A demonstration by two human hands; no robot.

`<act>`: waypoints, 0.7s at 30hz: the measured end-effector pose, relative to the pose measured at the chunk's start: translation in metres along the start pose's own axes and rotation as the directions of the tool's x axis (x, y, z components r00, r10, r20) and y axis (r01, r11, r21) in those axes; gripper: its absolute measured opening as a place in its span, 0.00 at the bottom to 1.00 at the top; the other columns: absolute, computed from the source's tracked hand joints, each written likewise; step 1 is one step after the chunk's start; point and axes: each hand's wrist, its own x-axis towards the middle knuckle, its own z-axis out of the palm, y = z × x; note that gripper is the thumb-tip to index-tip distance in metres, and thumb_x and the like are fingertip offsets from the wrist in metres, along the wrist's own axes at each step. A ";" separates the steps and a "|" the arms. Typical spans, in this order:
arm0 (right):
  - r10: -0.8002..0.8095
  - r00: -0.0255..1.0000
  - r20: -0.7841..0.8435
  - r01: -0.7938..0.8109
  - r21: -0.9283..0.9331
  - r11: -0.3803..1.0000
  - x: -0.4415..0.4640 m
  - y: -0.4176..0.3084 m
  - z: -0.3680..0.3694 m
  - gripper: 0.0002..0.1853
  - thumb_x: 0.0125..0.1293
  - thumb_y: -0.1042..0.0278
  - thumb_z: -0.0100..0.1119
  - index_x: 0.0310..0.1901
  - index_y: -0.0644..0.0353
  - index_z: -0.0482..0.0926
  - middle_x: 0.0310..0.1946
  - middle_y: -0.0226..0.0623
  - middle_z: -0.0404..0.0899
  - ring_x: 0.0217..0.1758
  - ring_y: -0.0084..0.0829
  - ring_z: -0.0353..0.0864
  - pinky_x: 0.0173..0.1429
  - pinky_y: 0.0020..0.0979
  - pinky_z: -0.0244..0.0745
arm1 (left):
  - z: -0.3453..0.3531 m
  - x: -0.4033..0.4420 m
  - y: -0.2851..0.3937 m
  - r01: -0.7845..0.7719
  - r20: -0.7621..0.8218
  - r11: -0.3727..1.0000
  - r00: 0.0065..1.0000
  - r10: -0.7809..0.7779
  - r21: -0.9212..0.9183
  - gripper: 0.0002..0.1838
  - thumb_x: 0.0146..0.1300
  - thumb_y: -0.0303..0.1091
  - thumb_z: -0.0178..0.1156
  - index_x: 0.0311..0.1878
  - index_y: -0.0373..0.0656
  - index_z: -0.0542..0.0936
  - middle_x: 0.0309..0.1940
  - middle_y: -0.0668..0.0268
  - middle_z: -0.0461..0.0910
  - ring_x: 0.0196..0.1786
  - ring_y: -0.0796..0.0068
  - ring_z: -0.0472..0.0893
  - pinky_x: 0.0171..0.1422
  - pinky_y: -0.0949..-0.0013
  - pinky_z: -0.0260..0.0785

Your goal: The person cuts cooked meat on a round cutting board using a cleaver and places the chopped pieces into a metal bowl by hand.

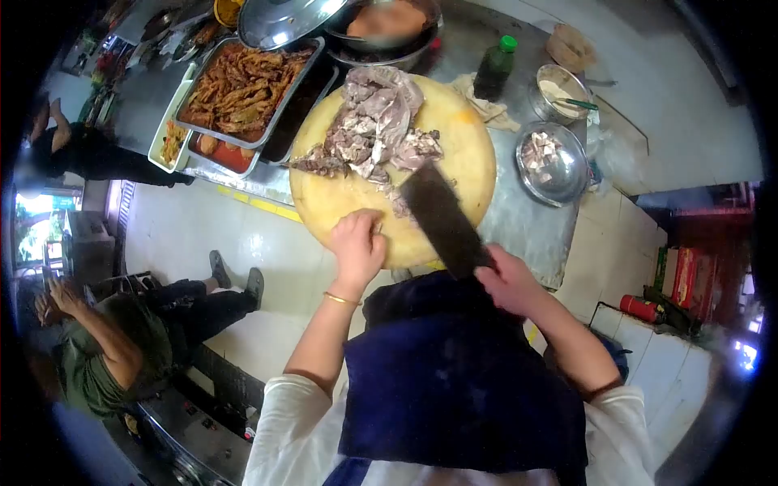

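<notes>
My right hand (pixel 510 279) grips the handle of a dark, broad-bladed cleaver (pixel 442 215). The blade slants over the right side of a round, yellowish chopping board (pixel 466 121), its far end beside chopped pieces of meat. A heap of greyish cooked meat (pixel 377 113) covers the board's upper middle, with smaller bits strewn nearer to me. My left hand (pixel 359 243), with a gold bangle at its wrist, rests at the board's near left edge. Its fingers are curled in, and I see nothing held in them.
Left of the board stand a metal tray of reddish-brown cooked meat (pixel 190 117) and other food trays. A metal bowl of pale pieces (pixel 527 182), another bowl (pixel 539 85) and a green-capped bottle (pixel 494 73) sit right. Another person (pixel 121 340) is at the lower left.
</notes>
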 end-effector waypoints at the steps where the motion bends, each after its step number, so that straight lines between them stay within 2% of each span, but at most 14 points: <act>1: 0.056 0.998 -0.013 -0.055 0.089 0.995 -0.009 0.002 -0.008 0.15 0.69 0.62 0.59 0.49 0.63 0.71 0.32 0.53 0.82 0.37 0.51 0.84 0.42 0.47 0.77 | 0.008 0.009 0.005 0.025 0.005 0.999 1.000 -0.025 -0.041 0.20 0.52 0.32 0.61 0.51 0.45 0.82 0.47 0.60 0.82 0.50 0.54 0.78 0.59 0.55 0.66; 3: 0.059 0.987 -0.151 -0.075 -0.103 0.992 -0.017 0.002 -0.021 0.14 0.69 0.64 0.60 0.48 0.62 0.71 0.31 0.52 0.82 0.35 0.51 0.84 0.40 0.49 0.77 | 0.021 0.024 0.016 0.031 0.052 0.992 0.998 -0.025 -0.118 0.25 0.55 0.34 0.64 0.58 0.42 0.78 0.54 0.55 0.81 0.55 0.50 0.78 0.64 0.52 0.66; 4: 0.051 0.973 -0.226 -0.096 -0.194 0.976 -0.019 0.001 -0.025 0.13 0.68 0.64 0.61 0.47 0.62 0.71 0.30 0.51 0.83 0.33 0.51 0.84 0.39 0.49 0.77 | 0.030 0.032 0.023 0.021 0.046 0.987 0.999 -0.014 -0.158 0.26 0.55 0.35 0.66 0.59 0.41 0.78 0.53 0.54 0.81 0.56 0.50 0.77 0.64 0.52 0.66; 7: -0.126 0.950 -0.284 -0.066 -0.582 0.811 -0.009 -0.007 -0.037 0.13 0.68 0.64 0.61 0.46 0.61 0.71 0.27 0.49 0.83 0.31 0.52 0.85 0.37 0.52 0.78 | 0.046 0.047 0.046 -0.090 0.063 0.966 0.992 0.108 -0.242 0.32 0.53 0.37 0.74 0.61 0.39 0.75 0.53 0.51 0.79 0.58 0.48 0.75 0.65 0.50 0.66; 8: -0.147 0.955 -0.259 -0.060 -0.651 0.757 -0.007 -0.013 -0.039 0.13 0.67 0.62 0.61 0.46 0.60 0.72 0.28 0.48 0.83 0.31 0.54 0.84 0.37 0.53 0.78 | 0.052 0.052 0.046 -0.163 0.062 0.957 0.981 0.182 -0.240 0.37 0.49 0.39 0.77 0.63 0.39 0.73 0.56 0.51 0.77 0.60 0.47 0.74 0.67 0.50 0.66; 11: -0.167 0.975 -0.150 0.011 -0.710 0.704 -0.002 -0.011 -0.028 0.13 0.67 0.61 0.60 0.45 0.59 0.72 0.28 0.48 0.83 0.32 0.55 0.84 0.38 0.52 0.79 | 0.062 0.061 0.049 -0.188 0.082 0.947 0.973 0.216 -0.259 0.42 0.45 0.43 0.80 0.63 0.38 0.73 0.58 0.49 0.75 0.61 0.47 0.73 0.69 0.50 0.64; 12: -0.194 0.972 -0.133 0.042 -0.711 0.702 -0.004 -0.015 -0.025 0.14 0.68 0.59 0.60 0.46 0.59 0.73 0.29 0.49 0.83 0.32 0.54 0.84 0.37 0.52 0.78 | 0.061 0.062 0.051 -0.181 0.170 0.970 0.963 0.208 -0.161 0.48 0.42 0.47 0.81 0.65 0.35 0.71 0.62 0.46 0.73 0.63 0.46 0.72 0.72 0.50 0.61; 15: -0.127 0.970 -0.206 0.015 -0.475 0.880 -0.010 -0.013 -0.030 0.14 0.68 0.60 0.60 0.48 0.58 0.73 0.30 0.52 0.83 0.32 0.53 0.85 0.36 0.53 0.77 | 0.060 0.070 0.057 -0.195 0.227 0.971 0.948 0.222 -0.135 0.52 0.43 0.52 0.80 0.69 0.35 0.69 0.65 0.47 0.72 0.67 0.46 0.69 0.75 0.50 0.58; 16: -0.136 0.968 -0.213 0.050 -0.367 0.929 -0.010 0.007 -0.034 0.13 0.71 0.61 0.58 0.51 0.58 0.72 0.30 0.46 0.83 0.29 0.45 0.85 0.34 0.47 0.77 | 0.061 0.073 0.060 -0.164 0.277 0.976 0.940 0.199 -0.143 0.50 0.42 0.53 0.79 0.68 0.37 0.72 0.66 0.50 0.72 0.68 0.46 0.68 0.77 0.49 0.56; 17: 0.033 0.976 -0.216 -0.052 -0.084 0.995 -0.011 0.020 -0.036 0.13 0.72 0.61 0.58 0.51 0.57 0.72 0.29 0.43 0.81 0.28 0.41 0.83 0.34 0.45 0.77 | 0.062 0.073 0.061 -0.202 0.293 0.972 0.928 0.229 -0.121 0.50 0.42 0.54 0.79 0.68 0.39 0.73 0.66 0.51 0.73 0.68 0.47 0.68 0.77 0.48 0.55; 18: 0.195 0.966 -0.170 -0.160 0.203 0.966 -0.011 0.030 -0.037 0.12 0.73 0.61 0.57 0.51 0.57 0.72 0.28 0.39 0.80 0.28 0.37 0.82 0.35 0.42 0.77 | 0.063 0.072 0.061 -0.237 0.309 0.966 0.916 0.256 -0.099 0.49 0.42 0.54 0.79 0.68 0.40 0.73 0.66 0.53 0.73 0.69 0.48 0.68 0.77 0.48 0.54; 19: 0.335 0.939 -0.081 -0.261 0.467 0.845 -0.011 0.040 -0.037 0.11 0.73 0.61 0.57 0.51 0.57 0.72 0.27 0.35 0.78 0.27 0.32 0.81 0.35 0.40 0.77 | 0.065 0.072 0.062 -0.270 0.326 0.960 0.903 0.280 -0.077 0.49 0.42 0.55 0.78 0.67 0.41 0.74 0.67 0.55 0.73 0.69 0.49 0.68 0.77 0.48 0.54; 20: 0.350 0.935 -0.061 -0.246 0.603 0.759 -0.011 0.051 -0.032 0.10 0.75 0.63 0.54 0.51 0.57 0.72 0.27 0.28 0.73 0.26 0.23 0.75 0.31 0.31 0.74 | 0.067 0.073 0.063 -0.255 0.319 0.963 0.908 0.270 -0.090 0.45 0.44 0.55 0.77 0.66 0.44 0.77 0.67 0.59 0.73 0.69 0.50 0.68 0.78 0.47 0.53; 21: 0.308 0.948 -0.076 -0.207 0.586 0.784 -0.010 0.065 -0.020 0.10 0.75 0.64 0.54 0.52 0.58 0.72 0.26 0.28 0.73 0.24 0.23 0.74 0.29 0.31 0.73 | 0.068 0.073 0.065 -0.233 0.306 0.968 0.919 0.250 -0.092 0.44 0.44 0.55 0.77 0.65 0.44 0.77 0.67 0.59 0.73 0.69 0.50 0.68 0.78 0.46 0.53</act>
